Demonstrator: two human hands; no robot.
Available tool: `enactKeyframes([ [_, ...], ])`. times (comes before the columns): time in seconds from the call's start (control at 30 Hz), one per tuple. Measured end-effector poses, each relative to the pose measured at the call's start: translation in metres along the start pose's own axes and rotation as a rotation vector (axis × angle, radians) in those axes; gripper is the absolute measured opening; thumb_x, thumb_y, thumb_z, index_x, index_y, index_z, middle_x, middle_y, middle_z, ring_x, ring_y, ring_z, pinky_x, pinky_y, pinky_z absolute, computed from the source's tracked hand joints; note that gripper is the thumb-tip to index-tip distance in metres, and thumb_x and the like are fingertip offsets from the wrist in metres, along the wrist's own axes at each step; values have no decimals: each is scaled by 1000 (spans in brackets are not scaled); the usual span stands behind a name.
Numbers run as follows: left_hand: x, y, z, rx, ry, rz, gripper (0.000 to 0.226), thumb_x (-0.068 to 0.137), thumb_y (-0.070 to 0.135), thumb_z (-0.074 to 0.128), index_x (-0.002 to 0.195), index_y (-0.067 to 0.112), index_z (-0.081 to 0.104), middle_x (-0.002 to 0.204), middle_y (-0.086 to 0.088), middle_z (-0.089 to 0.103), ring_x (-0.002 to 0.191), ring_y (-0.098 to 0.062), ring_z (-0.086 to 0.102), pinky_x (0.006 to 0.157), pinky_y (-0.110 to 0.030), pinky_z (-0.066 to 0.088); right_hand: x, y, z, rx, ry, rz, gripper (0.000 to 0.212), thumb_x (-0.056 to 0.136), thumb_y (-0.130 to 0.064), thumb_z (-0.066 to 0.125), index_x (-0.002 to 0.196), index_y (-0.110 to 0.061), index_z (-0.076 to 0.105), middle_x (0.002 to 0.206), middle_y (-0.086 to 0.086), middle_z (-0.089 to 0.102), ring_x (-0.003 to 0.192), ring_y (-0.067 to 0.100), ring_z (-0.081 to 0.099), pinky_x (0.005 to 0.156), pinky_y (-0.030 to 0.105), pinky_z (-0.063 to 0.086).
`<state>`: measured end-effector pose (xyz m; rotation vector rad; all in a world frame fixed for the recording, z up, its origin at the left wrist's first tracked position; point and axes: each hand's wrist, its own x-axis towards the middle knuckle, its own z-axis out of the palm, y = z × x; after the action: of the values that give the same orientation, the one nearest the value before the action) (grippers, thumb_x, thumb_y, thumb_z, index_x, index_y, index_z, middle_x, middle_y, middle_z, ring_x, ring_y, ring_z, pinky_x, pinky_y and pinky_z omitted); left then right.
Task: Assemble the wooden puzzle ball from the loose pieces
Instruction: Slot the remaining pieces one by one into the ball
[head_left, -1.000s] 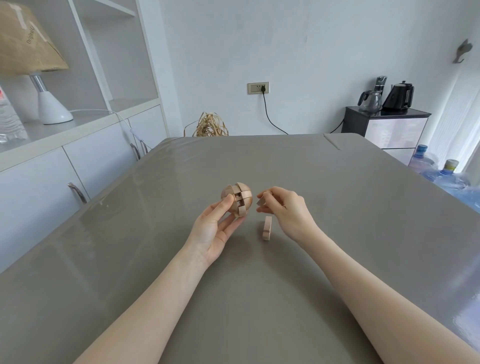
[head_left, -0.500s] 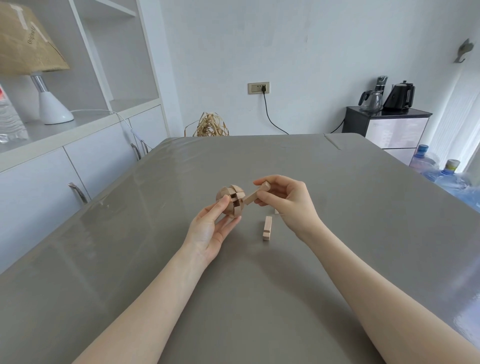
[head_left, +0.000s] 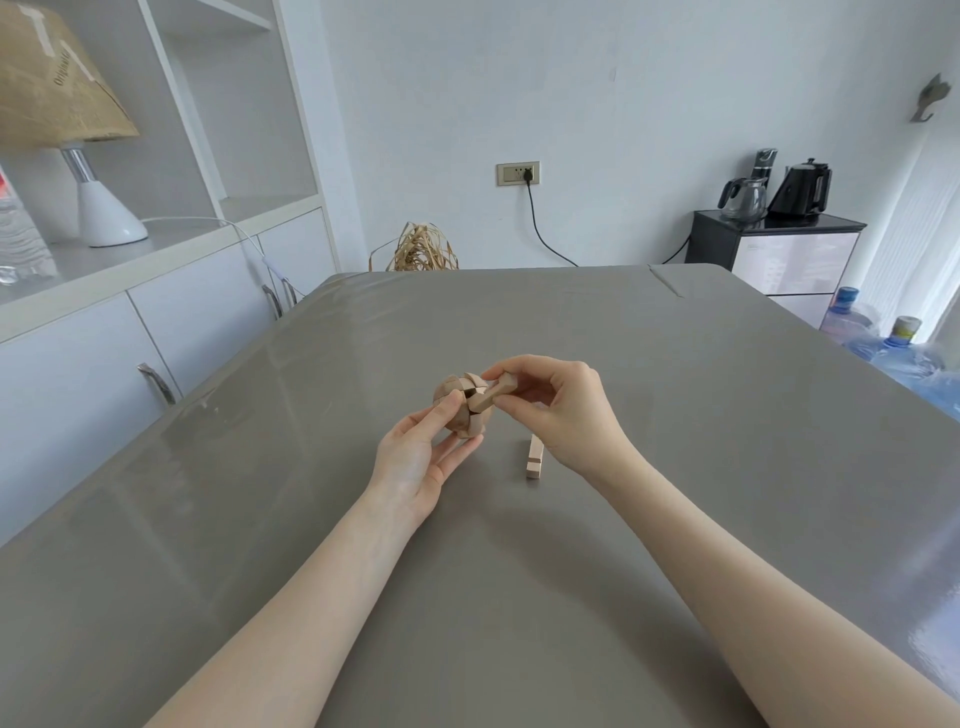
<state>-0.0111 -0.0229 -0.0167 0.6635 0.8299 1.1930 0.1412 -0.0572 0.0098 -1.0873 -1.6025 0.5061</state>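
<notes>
A partly built wooden puzzle ball (head_left: 464, 410) is held above the grey table (head_left: 675, 467) by my left hand (head_left: 423, 457), thumb on its near side and fingers cupped beneath. My right hand (head_left: 561, 410) pinches a notched wooden piece (head_left: 496, 393) whose lower end sits in a slot on the ball's right side. One more loose wooden piece (head_left: 535, 458) lies on the table just under my right wrist, partly hidden by it.
White cabinets with metal handles (head_left: 156, 383) run along the table's left edge, a lamp (head_left: 98, 208) on their shelf. A black stand with kettles (head_left: 774, 244) and water bottles (head_left: 893, 348) sit off the far right. Dried straw (head_left: 422, 250) shows behind the far edge.
My right hand lifted the notched piece off the table and brought it to the ball, its tip now in the slot. My left hand raised and turned the ball slightly left.
</notes>
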Motion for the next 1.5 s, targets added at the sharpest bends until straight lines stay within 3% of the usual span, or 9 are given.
enactKeyframes([
  [0.1, 0, 0, 0, -26, 15, -6, 22, 83, 13, 70, 96, 1, 56, 108, -16, 69, 98, -28, 69, 85, -39, 55, -2, -1, 2, -90, -3, -71, 20, 83, 5, 63, 94, -10, 71, 78, -11, 71, 80, 5, 69, 83, 12, 49],
  [0.27, 1, 0, -2, -36, 17, -7, 30, 83, 13, 71, 105, 0, 56, 113, -15, 68, 96, -26, 70, 87, -40, 55, -2, -1, 3, -201, -8, -156, 17, 84, 2, 65, 95, -9, 71, 74, -20, 65, 81, 4, 66, 79, 5, 43],
  [0.33, 1, 0, -1, -38, 23, -8, 30, 83, 13, 71, 105, 0, 56, 113, -15, 68, 96, -26, 70, 86, -39, 55, -2, 0, 3, -236, -13, -174, 17, 84, 0, 65, 95, -11, 71, 74, -21, 64, 80, 7, 65, 80, 11, 46],
  [0.47, 0, 1, -1, -28, 29, -3, 28, 83, 13, 70, 104, -1, 57, 110, -15, 69, 92, -24, 71, 86, -39, 55, -2, 6, 7, -316, -5, -216, 18, 85, -8, 61, 97, -17, 71, 82, -12, 69, 77, 8, 66, 73, 44, 55],
  [0.6, 1, 1, -1, 7, 23, 2, 24, 83, 13, 70, 99, -2, 59, 105, -17, 70, 89, -23, 72, 88, -40, 54, -1, 7, 7, -356, -43, -236, 19, 86, -5, 57, 95, -15, 70, 87, -3, 72, 81, 16, 68, 67, 46, 55],
  [0.83, -2, 0, -1, 54, 35, 18, 14, 84, 14, 70, 84, 3, 60, 83, -10, 73, 82, -20, 72, 93, -37, 52, 2, 8, 6, -390, -79, -195, 21, 82, -3, 56, 85, -19, 69, 78, -7, 70, 75, 19, 64, 63, 48, 54],
  [1.07, -1, 0, -1, 98, 21, 24, 18, 83, 15, 71, 85, 4, 57, 94, -14, 71, 81, -17, 73, 96, -37, 50, 3, 8, 4, -364, -110, -90, 19, 82, -7, 56, 82, -21, 69, 71, -7, 68, 74, 18, 65, 68, 52, 54],
  [1.37, -3, 1, 0, 73, 0, 7, 13, 84, 11, 69, 83, 1, 61, 80, -10, 73, 74, -16, 73, 90, -35, 51, 3, 7, 6, -366, -116, -64, 22, 82, -2, 56, 83, -17, 71, 70, -1, 69, 74, 23, 65, 69, 50, 54],
  [1.5, -3, 2, -1, 72, -21, -3, 14, 84, 12, 69, 86, 0, 62, 79, -11, 73, 76, -16, 73, 92, -36, 51, 2, 3, 5, -312, -120, -11, 23, 82, -2, 59, 84, -20, 73, 68, -11, 67, 74, 16, 65, 75, 49, 54],
])
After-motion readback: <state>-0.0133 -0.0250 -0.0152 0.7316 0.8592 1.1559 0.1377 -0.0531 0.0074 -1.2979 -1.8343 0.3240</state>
